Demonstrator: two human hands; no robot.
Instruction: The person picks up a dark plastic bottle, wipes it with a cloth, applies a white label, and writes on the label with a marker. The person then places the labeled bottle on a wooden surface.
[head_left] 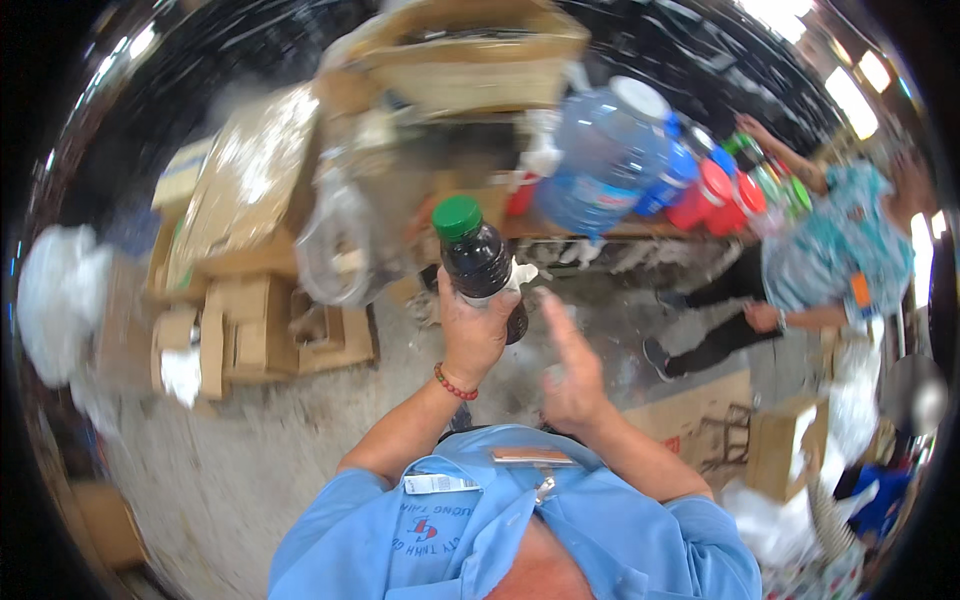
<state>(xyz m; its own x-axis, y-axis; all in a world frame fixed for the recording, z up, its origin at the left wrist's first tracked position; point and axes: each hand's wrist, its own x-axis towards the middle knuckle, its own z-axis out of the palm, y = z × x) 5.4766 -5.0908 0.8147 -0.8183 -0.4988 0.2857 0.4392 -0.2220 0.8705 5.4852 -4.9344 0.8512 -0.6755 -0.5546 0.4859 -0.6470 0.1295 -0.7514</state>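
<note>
At the far left, open cardboard boxes [250, 325] stand on the floor [300, 440], with a clear plastic bag [340, 245] beside them. Next, the left forearm slants up and to the right from the lower edge, a red beaded bracelet [456, 385] around its wrist. The left hand [474, 335] is raised in front of the body, its grip closed around a dark bottle [474, 260].

The bottle is held off the floor, near the middle of the view, tilted: its green cap [457, 216] points up and to the left, and its long axis runs down and to the right toward the base. A crumpled white piece [516, 278] sits against the bottle's right side; whether it is paper or cloth cannot be told.

Just right of the bottle, the right hand [572, 365] is blurred by motion, its grip open and holding nothing visible, fingers reaching up and slightly left. Its forearm slants up and to the left. Beyond, a table [640, 229] carries a large clear blue jug [605, 155] and red containers [702, 195]; a co-worker [835, 240] stands at the far right.
</note>
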